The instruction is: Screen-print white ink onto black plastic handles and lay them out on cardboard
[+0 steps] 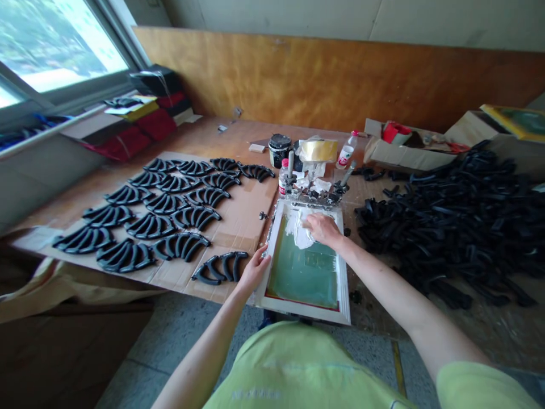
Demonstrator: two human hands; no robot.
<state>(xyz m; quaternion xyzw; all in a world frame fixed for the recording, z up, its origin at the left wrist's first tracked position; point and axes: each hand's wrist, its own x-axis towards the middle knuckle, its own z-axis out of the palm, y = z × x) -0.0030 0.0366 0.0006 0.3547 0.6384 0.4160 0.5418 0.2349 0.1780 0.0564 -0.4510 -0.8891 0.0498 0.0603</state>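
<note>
A screen printing frame [344, 284] with a pale border and green mesh lies in front of me, its far end at a hinge clamp [313, 197]. My left hand [255, 268] holds the left border, with thumb and fingers at the edge. Over the far part of the mesh, my right hand [323, 228] is closed on a crumpled white rag [301, 232] that touches the screen. Its fingertips are partly hidden. Just left of my left hand lies a small group of curved black handles [221, 267] on cardboard.
Rows of black handles [149, 221] cover the cardboard [238, 227] at left. A large pile of black parts [443, 221] lies at right. Behind the clamp stand a dark tub [280, 149], a yellow container [319, 151] and plastic bottles [346, 152]. An open carton [409, 153] sits back right.
</note>
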